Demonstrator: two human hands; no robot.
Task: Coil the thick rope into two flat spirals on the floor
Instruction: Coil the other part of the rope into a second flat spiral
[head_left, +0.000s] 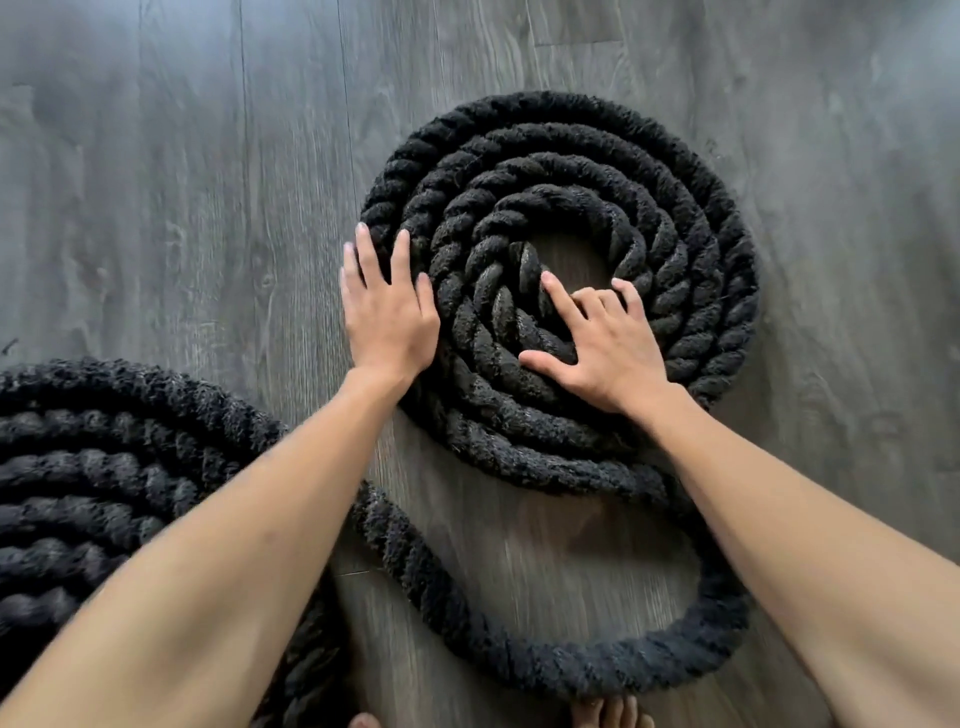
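A thick black twisted rope lies on the grey wooden floor. Its right spiral (685, 218) is flat, with several rings around a small bare gap at the centre. My left hand (387, 312) lies flat, fingers apart, against the spiral's outer left rings. Resting on the inner rings near the centre is my right hand (602, 348), its fingers spread and partly curled, holding nothing. A second coil (104, 467) fills the lower left, partly under my left forearm. A loose stretch of rope (519, 639) curves along the bottom between the two coils.
Grey wood-plank floor (182, 182) spreads to the left, top and right of the spiral. Bare toes (613, 714) show at the bottom edge, just below the loose curve of rope.
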